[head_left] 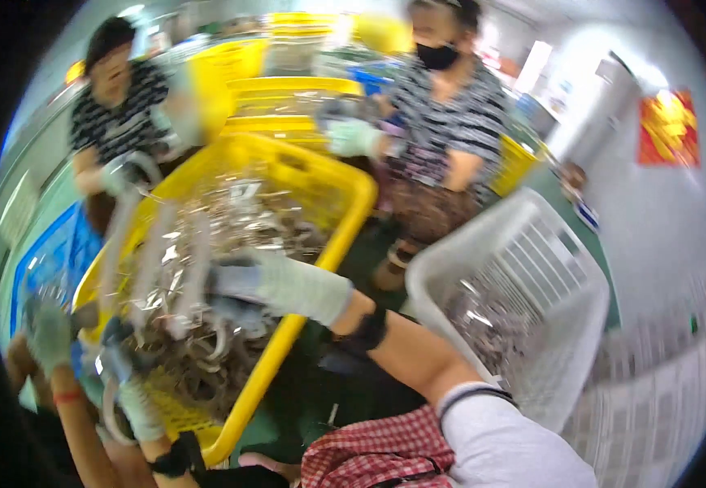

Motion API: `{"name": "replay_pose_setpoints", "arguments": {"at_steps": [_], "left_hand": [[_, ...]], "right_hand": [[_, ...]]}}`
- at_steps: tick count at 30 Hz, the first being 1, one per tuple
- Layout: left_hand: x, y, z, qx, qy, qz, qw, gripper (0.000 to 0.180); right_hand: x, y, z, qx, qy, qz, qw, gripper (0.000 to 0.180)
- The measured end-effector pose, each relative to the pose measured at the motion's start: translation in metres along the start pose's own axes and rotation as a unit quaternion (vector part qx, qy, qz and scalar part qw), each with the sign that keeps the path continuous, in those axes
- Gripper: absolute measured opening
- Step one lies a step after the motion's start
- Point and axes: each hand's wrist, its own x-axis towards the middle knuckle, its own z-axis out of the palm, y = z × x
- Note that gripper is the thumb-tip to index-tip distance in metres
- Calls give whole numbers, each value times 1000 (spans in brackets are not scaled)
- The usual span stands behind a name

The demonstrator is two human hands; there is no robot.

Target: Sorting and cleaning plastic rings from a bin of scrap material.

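Observation:
A big yellow crate (243, 415) in front of me holds a heap of shiny curved metal-looking pieces (210, 358) and a few long pale strips (155, 260). My right hand (275, 286), in a pale knit glove with grey-coated fingers, reaches over the crate's right side into the heap; motion smears its fingers. My left hand (132, 382), gloved alike with a black wristband, is at the crate's near left side. Its fingers are closed on a pale curved strip (110, 411) that hangs down beside the wrist.
Another person's gloved hand (50, 332) with a red bracelet is left of mine. Two co-workers in striped tops stand across the crate, their gloved hands (353, 138) near its far rim. A white crate (560, 358) with similar pieces stands right, a blue crate (52, 252) left.

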Motion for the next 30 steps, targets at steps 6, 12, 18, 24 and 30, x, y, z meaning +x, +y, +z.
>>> {"name": "replay_pose_setpoints", "arguments": {"at_steps": [6,12,18,24,30], "left_hand": [[-1,20,-4,107,-81,-48,990,49],[24,-56,-31,54,-79,5,995,45],[11,-13,-24,128,-77,23,988,47],[37,-64,-50,272,-151,280,908,43],[20,-41,9,159,-133,-3,978,38]], "right_hand": [[-98,-53,-47,80,213,-178,957,43],[-251,-53,-176,212,458,-246,828,34],[-452,39,-269,155,721,-109,666,7],[-569,190,-236,70,796,195,569,14],[-693,198,-220,-114,706,454,531,22]]}}
